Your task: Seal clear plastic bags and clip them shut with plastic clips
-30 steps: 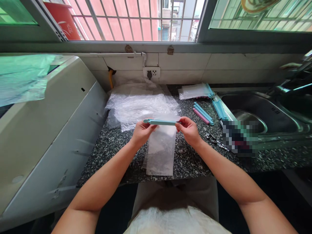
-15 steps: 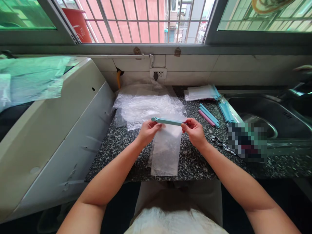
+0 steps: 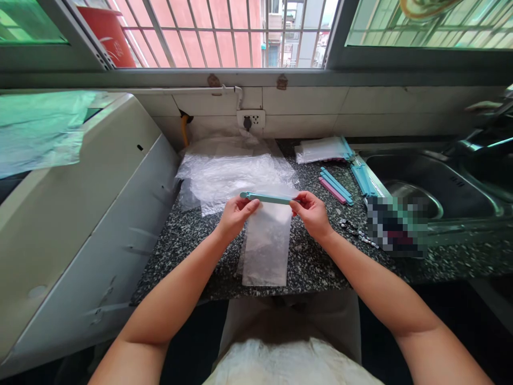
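Observation:
A teal bag sealing clip (image 3: 268,198) lies sideways between my hands, across the upper part of a clear plastic bag (image 3: 266,248). My left hand (image 3: 236,214) pinches the clip's left end, thumb on top. At the other end, my right hand (image 3: 311,212) grips it between thumb and fingers. The bag hangs down from the clip towards the counter's front edge, with a bit of film showing above the clip. Whether the clip is fully closed cannot be made out. Beyond my hands lies a loose pile of clear plastic bags (image 3: 236,171).
Teal and pink clips (image 3: 335,186) lie to the right, near a stack of clear bags (image 3: 323,149) and more teal clips (image 3: 363,179). A metal sink (image 3: 425,166) is at the right, a pale slanted appliance (image 3: 120,176) at the left. A socket (image 3: 252,118) is on the wall.
The whole view has shifted slightly, so things appear a little further left. Both hands keep hold of the clip, with hardly any movement against the counter.

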The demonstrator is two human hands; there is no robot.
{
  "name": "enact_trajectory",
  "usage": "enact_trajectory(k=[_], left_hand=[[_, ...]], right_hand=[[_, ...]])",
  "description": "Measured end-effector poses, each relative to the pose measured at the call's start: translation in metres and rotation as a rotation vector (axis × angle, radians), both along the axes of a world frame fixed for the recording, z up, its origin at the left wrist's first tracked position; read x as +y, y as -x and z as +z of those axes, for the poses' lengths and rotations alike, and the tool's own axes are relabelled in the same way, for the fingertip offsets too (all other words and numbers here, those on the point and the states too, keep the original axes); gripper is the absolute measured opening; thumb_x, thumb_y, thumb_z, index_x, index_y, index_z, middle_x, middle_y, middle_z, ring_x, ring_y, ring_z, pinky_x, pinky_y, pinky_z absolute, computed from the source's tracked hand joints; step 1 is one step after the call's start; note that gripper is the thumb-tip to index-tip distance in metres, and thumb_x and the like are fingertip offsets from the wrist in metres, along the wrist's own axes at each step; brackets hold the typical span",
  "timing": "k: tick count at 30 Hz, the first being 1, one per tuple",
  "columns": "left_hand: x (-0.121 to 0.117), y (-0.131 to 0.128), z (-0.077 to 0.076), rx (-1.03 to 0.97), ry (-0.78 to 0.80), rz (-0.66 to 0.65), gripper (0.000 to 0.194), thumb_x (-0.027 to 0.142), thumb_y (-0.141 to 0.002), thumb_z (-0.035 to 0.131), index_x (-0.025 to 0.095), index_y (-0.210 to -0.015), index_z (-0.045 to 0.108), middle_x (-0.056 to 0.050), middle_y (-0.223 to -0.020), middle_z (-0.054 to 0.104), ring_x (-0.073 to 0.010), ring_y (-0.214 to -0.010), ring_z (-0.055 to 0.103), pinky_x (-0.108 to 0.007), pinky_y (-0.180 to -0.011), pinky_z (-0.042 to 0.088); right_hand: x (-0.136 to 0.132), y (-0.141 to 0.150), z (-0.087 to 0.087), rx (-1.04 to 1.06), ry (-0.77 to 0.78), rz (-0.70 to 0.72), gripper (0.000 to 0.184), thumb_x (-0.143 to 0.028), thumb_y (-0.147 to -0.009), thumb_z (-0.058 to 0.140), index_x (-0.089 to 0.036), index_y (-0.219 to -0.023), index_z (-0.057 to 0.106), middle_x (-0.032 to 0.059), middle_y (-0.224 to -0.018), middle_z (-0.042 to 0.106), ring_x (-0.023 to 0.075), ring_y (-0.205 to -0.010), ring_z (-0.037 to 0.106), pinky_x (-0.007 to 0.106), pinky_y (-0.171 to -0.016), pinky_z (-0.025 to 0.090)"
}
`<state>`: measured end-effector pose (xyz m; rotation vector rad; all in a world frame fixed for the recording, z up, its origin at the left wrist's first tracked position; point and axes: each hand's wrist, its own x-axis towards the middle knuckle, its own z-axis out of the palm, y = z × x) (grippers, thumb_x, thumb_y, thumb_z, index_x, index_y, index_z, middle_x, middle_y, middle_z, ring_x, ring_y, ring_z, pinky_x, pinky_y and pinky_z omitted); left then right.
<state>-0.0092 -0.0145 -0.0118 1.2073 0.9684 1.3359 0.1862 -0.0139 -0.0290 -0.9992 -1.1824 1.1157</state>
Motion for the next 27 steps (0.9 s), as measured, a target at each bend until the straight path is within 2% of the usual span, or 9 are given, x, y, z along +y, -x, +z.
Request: enact_trajectory(k=[7,14,20,27], left_hand=[[0.003,0.003,-0.005,0.005,-0.082,0.074,0.036,0.048,-0.059,0.075,0.014,-0.065,0.063,0.003,-0.056,0.053,-0.0077,-0.051,0.044,-0.02,-0.049,0.034],[0.002,0.007,0.007,0.019,-0.053,0.085,0.034,0.045,-0.056,0.075,0.015,-0.063,0.061,0.003,-0.053,0.053,-0.008,-0.05,0.046,-0.021,-0.05,0.037],[0.003,0.013,0.014,0.078,-0.024,-0.085,0.035,0.044,-0.057,0.075,0.014,-0.06,0.059,0.004,-0.052,0.048,-0.0069,-0.048,0.04,-0.021,-0.047,0.031],[-0.003,0.004,0.016,0.189,-0.004,-0.325,0.036,0.047,-0.062,0.071,0.013,-0.062,0.058,0.004,-0.054,0.044,-0.0069,-0.051,0.036,-0.021,-0.048,0.028]], right_hand=[[-0.002,0.0,0.002,-0.085,0.01,0.039,0.037,-0.046,-0.06,0.074,-0.019,-0.074,0.052,-0.0042,-0.064,0.052,0.0079,-0.053,0.046,0.024,-0.051,0.04],[-0.002,0.0,-0.001,-0.183,0.023,0.149,0.04,-0.049,-0.059,0.074,-0.019,-0.073,0.051,-0.0032,-0.064,0.053,0.0095,-0.059,0.047,0.025,-0.056,0.038],[-0.005,-0.003,0.002,-0.152,0.072,0.318,0.052,-0.05,-0.059,0.074,-0.02,-0.097,0.053,-0.0034,-0.068,0.054,0.0097,-0.058,0.048,0.024,-0.054,0.038],[-0.008,-0.005,0.007,-0.248,0.075,0.356,0.049,-0.052,-0.06,0.073,-0.018,-0.092,0.058,0.001,-0.076,0.057,0.0112,-0.063,0.05,0.025,-0.055,0.039]])
